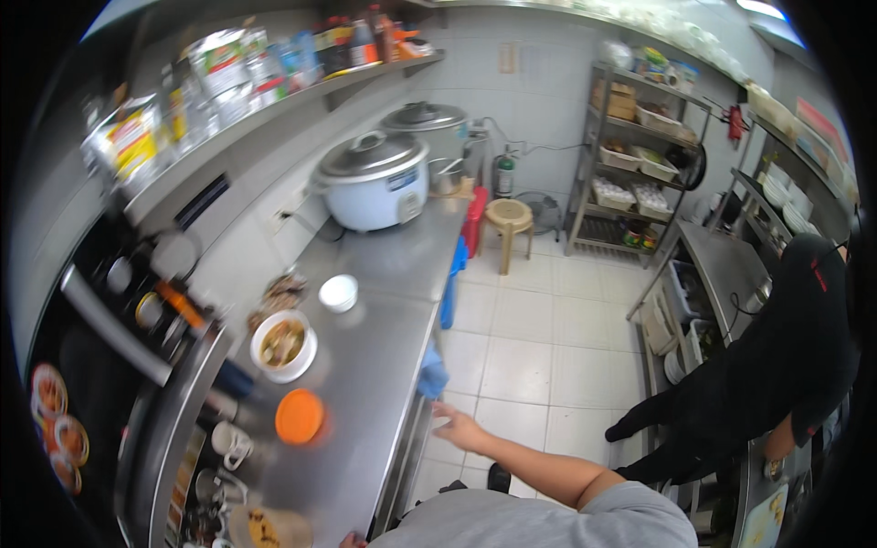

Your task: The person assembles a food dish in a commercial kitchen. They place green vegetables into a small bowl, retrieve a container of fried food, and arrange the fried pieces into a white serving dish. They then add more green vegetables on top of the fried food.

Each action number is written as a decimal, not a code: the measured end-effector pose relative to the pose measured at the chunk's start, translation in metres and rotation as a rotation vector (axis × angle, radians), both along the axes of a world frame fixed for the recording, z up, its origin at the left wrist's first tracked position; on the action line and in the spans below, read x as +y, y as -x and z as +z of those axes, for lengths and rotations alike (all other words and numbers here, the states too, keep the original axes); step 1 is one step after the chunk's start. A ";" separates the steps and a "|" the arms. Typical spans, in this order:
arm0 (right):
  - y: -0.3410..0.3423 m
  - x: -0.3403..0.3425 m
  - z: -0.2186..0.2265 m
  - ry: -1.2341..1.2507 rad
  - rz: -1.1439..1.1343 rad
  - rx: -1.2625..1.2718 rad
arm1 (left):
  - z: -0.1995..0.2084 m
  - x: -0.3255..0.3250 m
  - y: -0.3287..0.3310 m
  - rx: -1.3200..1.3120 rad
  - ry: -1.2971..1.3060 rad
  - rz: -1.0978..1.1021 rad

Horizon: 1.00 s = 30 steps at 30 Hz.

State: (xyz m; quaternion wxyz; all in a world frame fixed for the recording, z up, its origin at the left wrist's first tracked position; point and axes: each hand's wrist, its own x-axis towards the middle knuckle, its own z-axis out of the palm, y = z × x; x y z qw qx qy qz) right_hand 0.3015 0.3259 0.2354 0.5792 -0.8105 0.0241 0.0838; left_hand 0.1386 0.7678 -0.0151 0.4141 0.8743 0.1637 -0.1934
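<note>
My right hand (459,429) reaches out past the edge of the steel counter, fingers apart and holding nothing. Just beyond its fingertips a blue cloth (432,373) hangs at the counter's edge; I see a small gap between them. Only a sliver of my left hand (353,541) shows at the lower edge, by the counter's near end, and its fingers are hidden. On the counter, a white bowl of soup (283,342) stands on a white plate. Near it are an orange round lid or dish (300,416) and a small white bowl (339,293).
A large rice cooker (373,183) stands at the counter's far end, below a shelf (274,108) of packets and bottles. White mugs (231,442) sit at the near left. Across the tiled floor are a stool (509,219), a rack (630,119) and a person in black (767,356).
</note>
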 end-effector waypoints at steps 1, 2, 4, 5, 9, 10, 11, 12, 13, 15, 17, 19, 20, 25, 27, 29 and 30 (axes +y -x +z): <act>-0.010 -0.033 0.002 0.023 -0.047 -0.011 | 0.009 -0.033 -0.022 0.004 -0.102 -0.133; -0.017 -0.073 0.005 0.053 -0.142 -0.010 | 0.059 -0.083 -0.066 0.000 -0.215 -0.343; -0.034 -0.134 0.013 0.059 -0.310 -0.010 | 0.143 -0.158 -0.134 0.094 0.055 -0.179; -0.051 -0.148 0.015 0.029 -0.372 -0.004 | 0.157 -0.178 -0.170 0.071 0.083 -0.209; -0.066 -0.188 0.021 -0.025 -0.532 -0.032 | 0.161 -0.276 -0.300 -0.084 0.152 -0.556; -0.056 -0.211 0.023 -0.020 -0.598 -0.015 | 0.162 -0.305 -0.324 -0.135 0.182 -0.651; -0.035 -0.232 0.023 -0.014 -0.653 0.006 | 0.161 -0.330 -0.346 -0.195 0.218 -0.757; -0.017 -0.240 0.014 -0.027 -0.706 0.038 | 0.157 -0.351 -0.370 -0.251 0.247 -0.861; 0.005 -0.238 -0.010 -0.054 -0.805 0.107 | 0.145 -0.363 -0.399 -0.315 0.293 -0.981; 0.060 -0.241 -0.065 -0.055 -0.976 0.192 | 0.118 -0.389 -0.452 -0.376 0.413 -1.148; 0.121 -0.242 -0.086 0.143 -1.072 0.330 | 0.073 -0.441 -0.524 -0.015 0.360 -1.074; 0.254 -0.213 -0.146 0.214 -1.426 0.541 | 0.145 -0.549 -0.444 0.103 0.346 -1.124; 0.294 -0.206 -0.151 -0.090 -1.591 0.726 | 0.169 -0.583 -0.435 0.118 0.412 -1.019; 0.538 -0.150 -0.162 -0.674 -2.510 0.601 | 0.249 -0.713 -0.308 0.092 0.627 -1.212; 0.551 -0.218 -0.104 -0.524 -3.061 -0.329 | 0.275 -0.736 -0.254 0.038 0.643 -1.323; 0.585 -0.284 -0.021 -0.341 -2.903 -0.714 | 0.287 -0.753 -0.178 0.071 0.671 -1.494; 0.600 -0.311 0.022 -0.281 -2.777 -0.788 | 0.283 -0.761 -0.142 0.093 0.664 -1.574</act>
